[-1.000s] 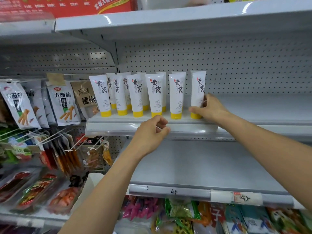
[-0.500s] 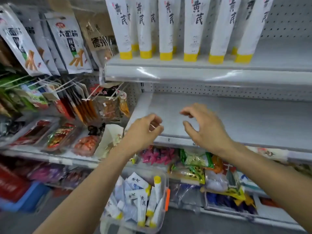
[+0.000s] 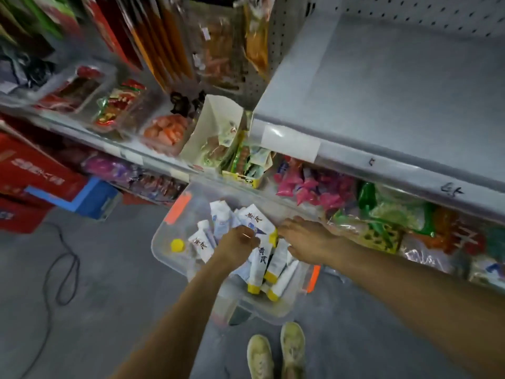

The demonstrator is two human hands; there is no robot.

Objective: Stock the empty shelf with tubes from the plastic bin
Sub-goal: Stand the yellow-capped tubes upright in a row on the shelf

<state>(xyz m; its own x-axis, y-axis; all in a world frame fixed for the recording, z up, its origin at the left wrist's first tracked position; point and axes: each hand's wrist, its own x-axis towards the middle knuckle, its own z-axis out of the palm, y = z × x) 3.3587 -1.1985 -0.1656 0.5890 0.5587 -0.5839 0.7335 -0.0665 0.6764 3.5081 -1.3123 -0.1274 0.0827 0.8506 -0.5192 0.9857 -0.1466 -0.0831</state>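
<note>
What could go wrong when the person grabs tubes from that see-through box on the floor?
The tubes lie jumbled in the plastic bin, so pulling one with the left hand or right hand could drag others out. The bin sits just ahead of the shoes, so a step forward might kick it. A black cable loops on the floor nearby, which could trip someone.

Both forearms (image 3: 175, 318) were bare to the frame edge, as were the left hand (image 3: 240, 243) and the right hand (image 3: 303, 239). Footwear noted: a pair of pale cream-yellow shoes (image 3: 293, 343), soiled-looking, with rounded toes.
</note>
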